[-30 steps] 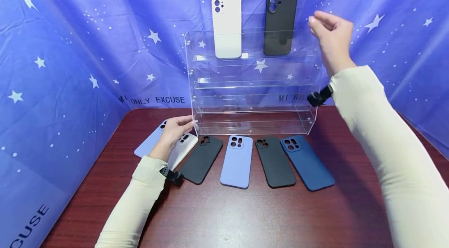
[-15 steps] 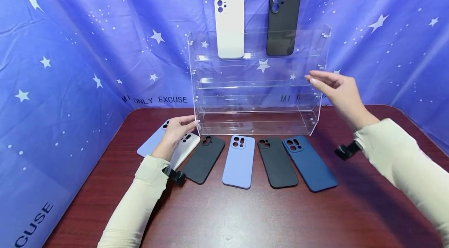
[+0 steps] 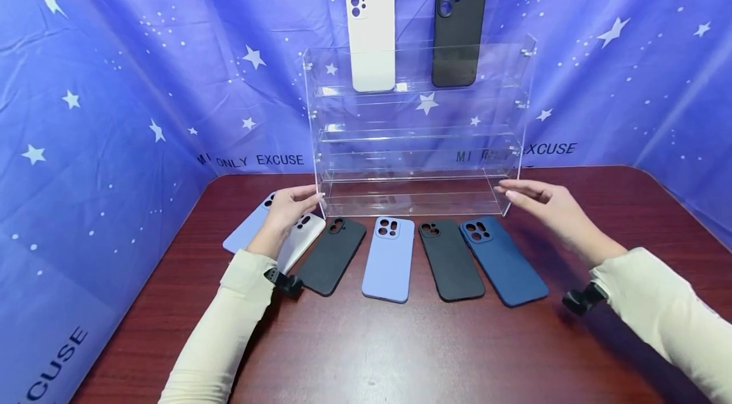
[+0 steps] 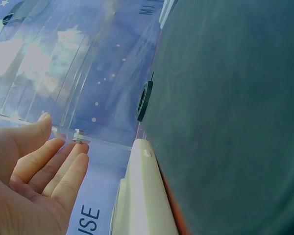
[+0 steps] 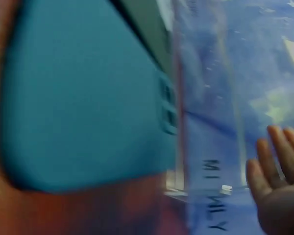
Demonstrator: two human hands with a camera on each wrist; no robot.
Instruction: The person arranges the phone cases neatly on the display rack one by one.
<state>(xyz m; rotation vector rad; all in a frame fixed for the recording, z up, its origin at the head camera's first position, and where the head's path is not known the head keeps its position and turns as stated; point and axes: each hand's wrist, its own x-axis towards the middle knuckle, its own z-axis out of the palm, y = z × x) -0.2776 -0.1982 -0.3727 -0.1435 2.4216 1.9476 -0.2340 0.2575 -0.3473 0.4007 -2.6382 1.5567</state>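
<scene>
A clear acrylic tiered display rack [image 3: 417, 191] stands at the back of the table. On its top tier lean a white phone case [image 3: 372, 42] and a black phone case [image 3: 459, 35]. My left hand [image 3: 288, 207] holds the rack's lower left side panel, thumb at the front edge and fingers outside, as the left wrist view shows. My right hand [image 3: 543, 204] is at the lower right side, fingers extended, fingertips overlapping the panel edge, with nothing held. The right wrist view shows its spread fingers [image 5: 286, 152] beside the rack.
Before the rack lie a black case [image 3: 332, 258], a periwinkle case [image 3: 389, 261], another black case [image 3: 452, 261] and a dark blue case [image 3: 506, 264]. Partly behind my left hand lie a white case [image 3: 300, 242] and a periwinkle case [image 3: 244, 229]. A starry blue curtain [image 3: 131, 74] surrounds the table.
My right hand has come down from beside the top tier to the rack's lower right side. My left hand stays at the left panel; the cases keep their places.
</scene>
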